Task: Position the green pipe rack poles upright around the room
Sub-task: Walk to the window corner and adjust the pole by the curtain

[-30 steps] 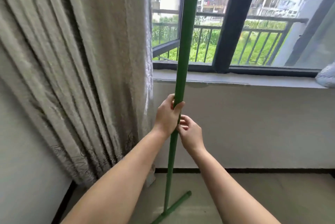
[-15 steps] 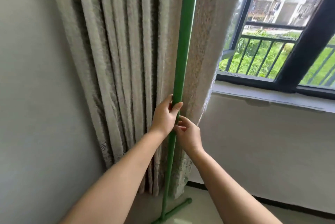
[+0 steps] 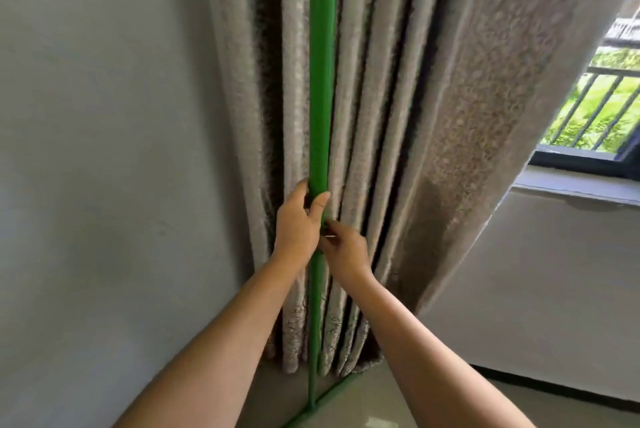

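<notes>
2 hands on the green pole (image 3: 320, 81) in the corner.

It stands upright against the curtain (image 3: 433, 116), foot bar (image 3: 325, 400) on the floor; left hand (image 3: 298, 223) wrapped around it, right hand (image 3: 344, 251) gripping just below, touching.

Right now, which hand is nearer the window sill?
Right. The right hand grips the green pole on the side toward the window sill; the left hand grips just above it, on the side toward the wall.
</notes>
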Available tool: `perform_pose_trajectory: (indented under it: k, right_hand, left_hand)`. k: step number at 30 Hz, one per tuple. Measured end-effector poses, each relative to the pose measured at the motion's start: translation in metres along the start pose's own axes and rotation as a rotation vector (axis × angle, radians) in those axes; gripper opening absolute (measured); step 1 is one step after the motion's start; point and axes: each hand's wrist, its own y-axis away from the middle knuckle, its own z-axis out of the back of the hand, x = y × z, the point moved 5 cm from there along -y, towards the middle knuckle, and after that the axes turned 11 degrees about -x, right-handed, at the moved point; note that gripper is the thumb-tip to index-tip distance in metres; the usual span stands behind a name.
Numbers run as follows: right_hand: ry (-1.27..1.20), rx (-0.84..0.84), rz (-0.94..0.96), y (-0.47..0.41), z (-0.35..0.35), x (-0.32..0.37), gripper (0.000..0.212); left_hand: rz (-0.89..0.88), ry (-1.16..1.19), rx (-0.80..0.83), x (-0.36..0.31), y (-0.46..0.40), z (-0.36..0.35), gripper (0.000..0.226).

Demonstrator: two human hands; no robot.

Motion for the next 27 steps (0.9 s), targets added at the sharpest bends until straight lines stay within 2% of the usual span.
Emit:
perform_pose_trajectory:
  k: [9, 18, 22, 25, 27]
  right_hand:
    - [-0.049, 0.082, 0.098, 0.012, -0.07, 0.042, 0.027]
    - [-0.079, 0.101, 0.083, 0.018, -0.089, 0.05, 0.023]
    - [-0.068, 0.142, 0.019, 0.018, -0.081, 0.038, 0.034]
    - [-0.04, 0.25, 0.001, 0.027, -0.065, 0.035, 0.053]
    - [-0.039, 0.242, -0.01, 0.04, -0.039, 0.03, 0.063]
  left_hand:
    - [0.02, -0.057, -0.074, 0.031, -0.024, 0.07, 0.031]
    - [0.071, -0.047, 0.009, 0.038, -0.029, 0.091, 0.028]
    - [0.059, -0.045, 0.05, 0.032, -0.024, 0.082, 0.03]
    - [0.071, -0.047, 0.056, 0.036, -0.025, 0.08, 0.032]
    - [0.092, -0.045, 0.098, 0.043, -0.028, 0.082, 0.039]
